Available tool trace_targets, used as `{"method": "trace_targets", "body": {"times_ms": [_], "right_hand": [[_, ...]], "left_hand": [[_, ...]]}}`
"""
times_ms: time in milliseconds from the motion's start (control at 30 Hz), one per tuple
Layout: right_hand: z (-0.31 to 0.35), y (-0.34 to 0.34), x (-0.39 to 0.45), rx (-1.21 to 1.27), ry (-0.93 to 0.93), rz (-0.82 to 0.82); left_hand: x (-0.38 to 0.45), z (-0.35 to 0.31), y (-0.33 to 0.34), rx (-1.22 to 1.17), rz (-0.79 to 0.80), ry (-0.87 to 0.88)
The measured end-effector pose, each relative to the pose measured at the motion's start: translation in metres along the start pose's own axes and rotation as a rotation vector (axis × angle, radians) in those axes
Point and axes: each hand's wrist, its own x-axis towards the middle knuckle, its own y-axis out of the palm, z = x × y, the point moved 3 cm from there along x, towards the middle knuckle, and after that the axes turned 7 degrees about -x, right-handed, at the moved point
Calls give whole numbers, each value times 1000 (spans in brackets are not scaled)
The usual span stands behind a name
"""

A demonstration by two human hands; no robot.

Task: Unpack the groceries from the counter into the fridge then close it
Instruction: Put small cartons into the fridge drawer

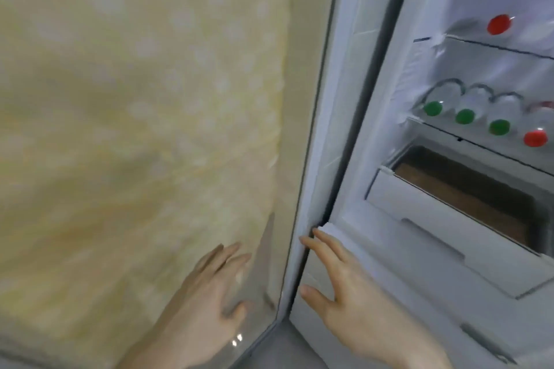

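— Closing it now could pinch something: the right hand point(344, 287) lies flat with straight fingers on the edge of the fridge point(389, 129), right at the door seal.
— And the left hand point(209, 287)?
— Flat and spread on the yellow door point(135, 99), holding nothing. The fridge stands open just right of both hands, bottles point(479, 120) on its shelf.
— Groceries?
— None visible here.

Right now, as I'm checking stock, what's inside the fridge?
On the upper shelf lies one red-capped bottle. The shelf below holds three green-capped bottles and another red-capped one. Under them is a drawer with brown contents I cannot identify. The frame edge cuts off the right side.
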Motion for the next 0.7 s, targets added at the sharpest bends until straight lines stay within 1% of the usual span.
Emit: {"method": "trace_targets", "body": {"times_ms": [67,200,333,433,533,700], "right_hand": [[4,11,26,-26,-111,109],[24,40,59,-62,-348,260],[72,78,68,-104,-572,420],[128,107,55,-174,-782,486],[186,132,27,-213,-983,555],[268,173,-41,-234,-1231,674]], "left_hand": [[-26,14,-1,6,-66,-141],[-92,23,-8,17,-206,-415],[-170,15,-20,68,-355,-640],[-236,5,-28,98,-474,-801],[-309,-10,-30,74,-629,-961],[-429,-47,-15,127,-858,-1187]]}}
